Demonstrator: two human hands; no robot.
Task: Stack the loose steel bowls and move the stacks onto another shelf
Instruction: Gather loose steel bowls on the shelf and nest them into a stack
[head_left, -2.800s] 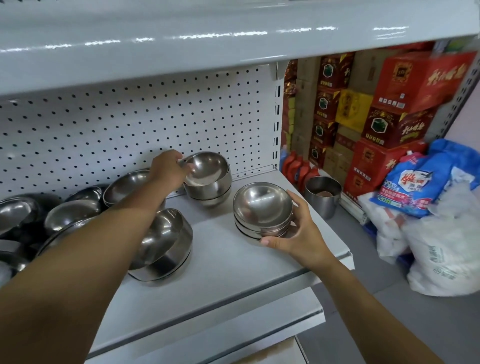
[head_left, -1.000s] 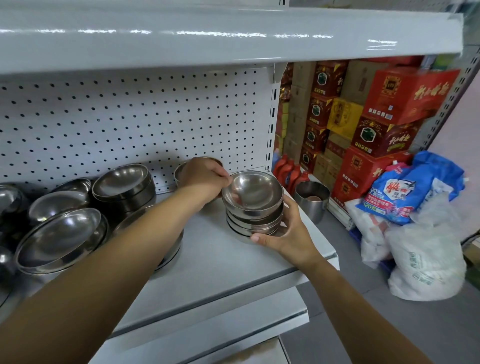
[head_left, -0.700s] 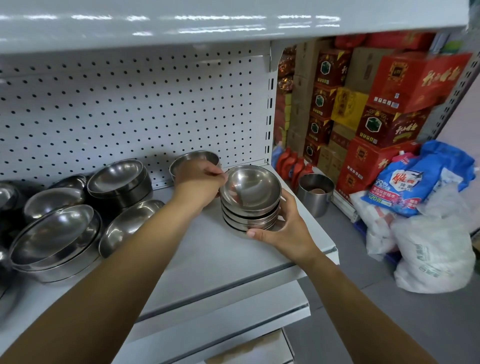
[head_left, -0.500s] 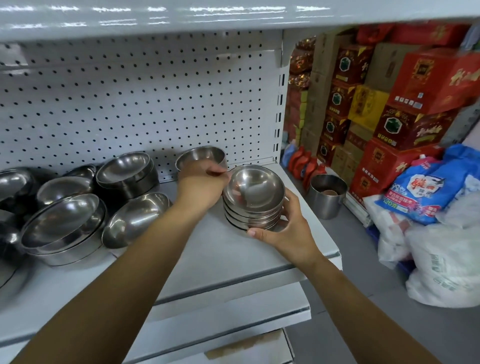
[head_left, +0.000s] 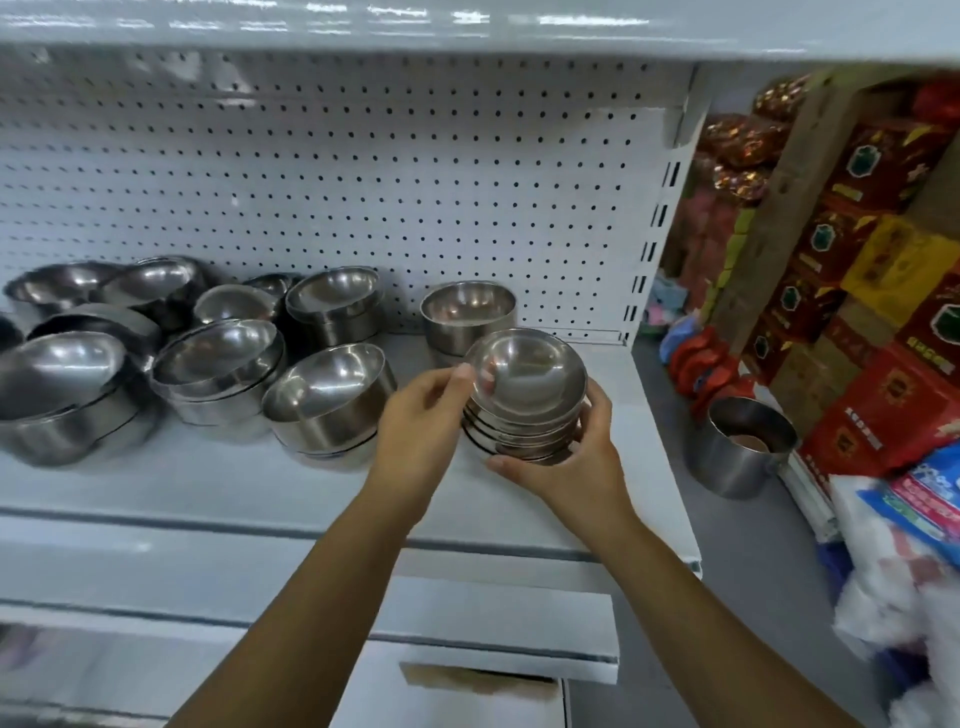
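— Steel bowl stack (head_left: 524, 400): where do we have it?
— At the right end of the shelf (head_left: 260, 483). Our right grip (head_left: 576, 460) curls round its base; our left grip (head_left: 421, 421) pinches its top rim.

Bare hands (head_left: 422, 418), seemingly bare forearms (head_left: 332, 587)

No words can be read. The red boxes (head_left: 883, 415) at 3 o'clock have gold print, too blurry to read. The blue bag (head_left: 935, 493) at 4 o'clock has blurry print too.
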